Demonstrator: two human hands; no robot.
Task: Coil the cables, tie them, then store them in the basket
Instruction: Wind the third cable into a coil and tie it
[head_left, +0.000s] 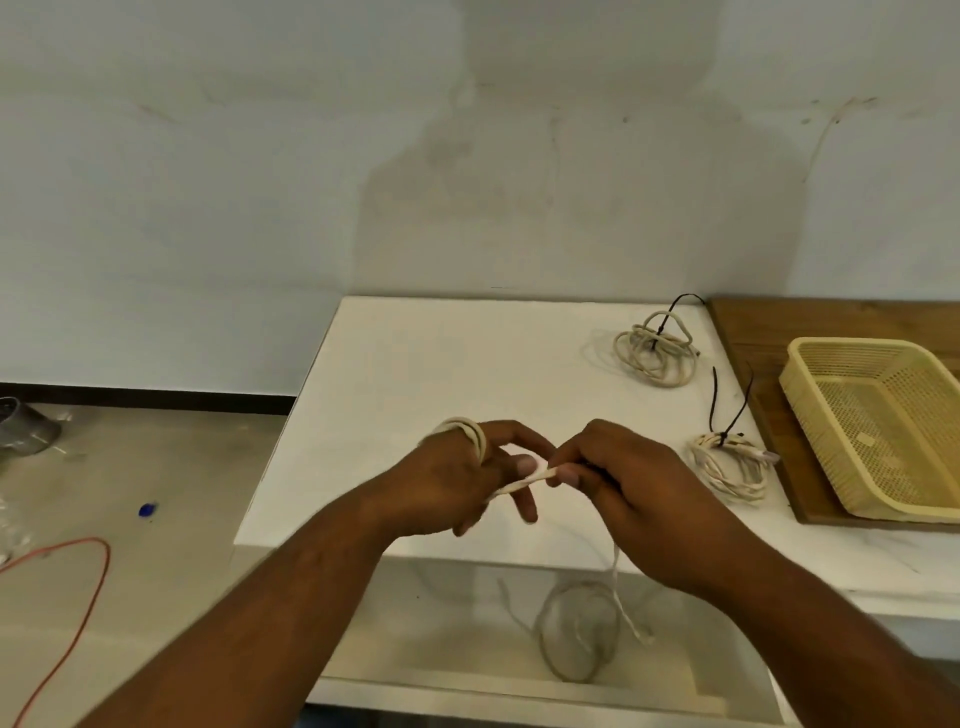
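A cream cable (517, 483) runs between my hands above the white table's front edge. Several turns of it are wound round the fingers of my left hand (457, 475), whose thumb presses the strand. My right hand (618, 470) pinches the same strand just to the right. The cable's loose tail (623, 608) hangs down below the table edge. Two coiled cream cables lie on the table, each bound with a black zip tie: one at the back (655, 354), one nearer the basket (730, 465). The yellow mesh basket (810, 410) sits empty at the right.
The basket stands on a wooden board (748, 332) at the right end of the white table (415, 374). On the floor to the left lie an orange cord (88, 587), a small blue object (148, 510) and a grey can (23, 425). A wall rises behind.
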